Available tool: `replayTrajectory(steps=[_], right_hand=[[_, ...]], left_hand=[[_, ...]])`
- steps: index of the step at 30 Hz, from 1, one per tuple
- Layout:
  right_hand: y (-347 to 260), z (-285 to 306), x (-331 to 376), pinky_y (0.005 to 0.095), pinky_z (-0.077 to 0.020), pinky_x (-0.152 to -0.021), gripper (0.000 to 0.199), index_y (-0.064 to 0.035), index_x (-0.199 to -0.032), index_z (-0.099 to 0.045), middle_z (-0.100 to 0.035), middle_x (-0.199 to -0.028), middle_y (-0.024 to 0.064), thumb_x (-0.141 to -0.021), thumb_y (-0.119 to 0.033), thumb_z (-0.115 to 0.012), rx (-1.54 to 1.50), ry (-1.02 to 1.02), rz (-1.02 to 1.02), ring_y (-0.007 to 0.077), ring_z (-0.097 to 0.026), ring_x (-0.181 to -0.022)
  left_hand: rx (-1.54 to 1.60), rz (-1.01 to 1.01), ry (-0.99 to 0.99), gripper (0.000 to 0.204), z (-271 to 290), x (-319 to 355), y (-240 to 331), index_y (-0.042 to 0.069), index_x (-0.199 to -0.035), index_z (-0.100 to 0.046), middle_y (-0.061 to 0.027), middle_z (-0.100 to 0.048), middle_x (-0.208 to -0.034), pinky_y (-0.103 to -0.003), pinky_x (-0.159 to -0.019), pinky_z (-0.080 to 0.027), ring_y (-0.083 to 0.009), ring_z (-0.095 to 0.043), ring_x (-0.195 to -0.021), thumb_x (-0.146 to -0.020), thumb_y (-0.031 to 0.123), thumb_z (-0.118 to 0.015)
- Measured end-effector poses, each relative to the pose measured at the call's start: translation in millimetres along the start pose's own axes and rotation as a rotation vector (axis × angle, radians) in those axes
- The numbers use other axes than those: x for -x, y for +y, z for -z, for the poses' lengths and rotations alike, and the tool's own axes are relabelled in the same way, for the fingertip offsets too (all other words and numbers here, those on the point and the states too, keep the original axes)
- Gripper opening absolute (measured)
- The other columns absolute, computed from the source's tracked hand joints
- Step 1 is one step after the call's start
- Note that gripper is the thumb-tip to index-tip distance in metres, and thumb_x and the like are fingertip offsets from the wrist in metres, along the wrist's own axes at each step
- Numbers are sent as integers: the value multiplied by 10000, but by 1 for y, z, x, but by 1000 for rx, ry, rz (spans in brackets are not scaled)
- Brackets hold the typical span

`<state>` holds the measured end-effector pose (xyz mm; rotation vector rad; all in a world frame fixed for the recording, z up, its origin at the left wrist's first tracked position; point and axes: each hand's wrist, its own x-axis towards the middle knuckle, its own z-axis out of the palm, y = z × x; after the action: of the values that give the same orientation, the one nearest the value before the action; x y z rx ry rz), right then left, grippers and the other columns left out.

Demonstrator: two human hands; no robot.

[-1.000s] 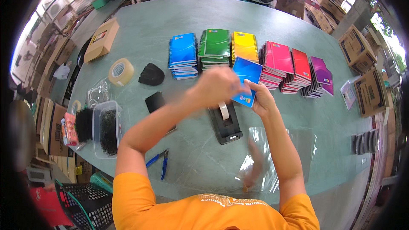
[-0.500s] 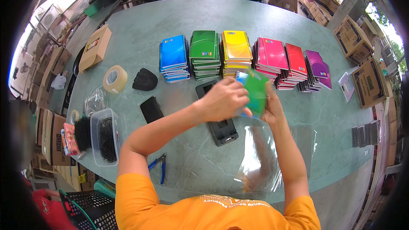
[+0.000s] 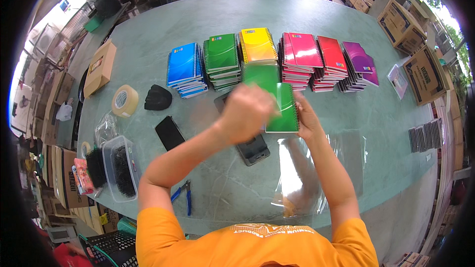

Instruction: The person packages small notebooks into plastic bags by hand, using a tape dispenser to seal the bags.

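A: Green notebook [image 3: 282, 106] now replaces the blue one, held above the table [image 3: 198, 29] by both hands.
B: Right hand [image 3: 308, 121] grips its edge; left hand [image 3: 246, 113] closes over it.

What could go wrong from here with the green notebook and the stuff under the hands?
The green notebook is pinched between left hand and right hand; it might slip onto the black device below. The clear plastic sheet lies loose under the right forearm and could drag. The elbow could nudge the blue pliers.
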<state>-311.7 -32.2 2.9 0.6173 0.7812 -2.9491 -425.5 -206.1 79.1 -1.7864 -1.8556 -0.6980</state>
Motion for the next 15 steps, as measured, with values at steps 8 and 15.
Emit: replayTrajectory(steps=[8, 15], right_hand=[[8, 2, 19, 350, -555, -736, 428, 39, -1174, -466, -609, -1019, 146, -816, -121, -638, 360, 53, -3, 212, -637, -882], [-15, 20, 40, 387, -515, -854, 424, 46, -1182, -483, -584, -1146, 188, -827, -135, -626, -272, -42, -86, 264, -616, -998]], left_hand=[[-228, 189, 73, 196, -75, -16, -119, 53, -894, -611, -121, -645, -858, -412, -815, -439, -302, -603, -854, -790, 219, -603], [77, 15, -282, 119, -26, -18, 17, 71, -809, -620, -106, -641, -814, -405, -754, -466, -275, -614, -811, -752, 175, -617]])
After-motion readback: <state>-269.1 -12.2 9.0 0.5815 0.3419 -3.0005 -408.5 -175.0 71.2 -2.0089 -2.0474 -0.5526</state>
